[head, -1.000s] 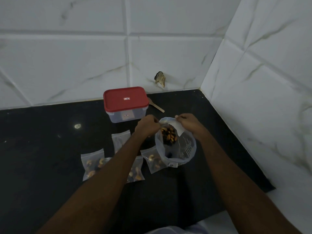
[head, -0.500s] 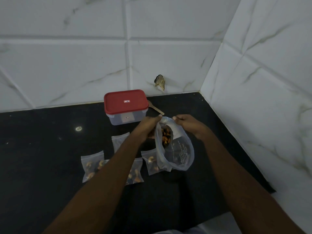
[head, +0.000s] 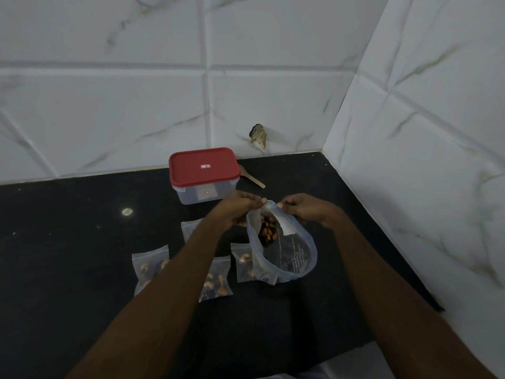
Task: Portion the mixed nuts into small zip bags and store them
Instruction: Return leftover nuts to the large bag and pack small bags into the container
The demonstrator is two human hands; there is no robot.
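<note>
Left hand [head: 240, 207] and right hand [head: 306, 210] fingers pinch the far rim of the big nut bag [head: 284, 247], standing on the tabletop [head: 68, 242] beside filled small bags [head: 150, 269]; a slipped pinch could tip it, spilling nuts.

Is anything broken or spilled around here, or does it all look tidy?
One flaw: the wall tile behind the red-lidded container has a chipped, broken-out hole just above the black counter. No nuts look spilled; the small zip bags lie flat, and both hands pinch the big bag's mouth.
</note>
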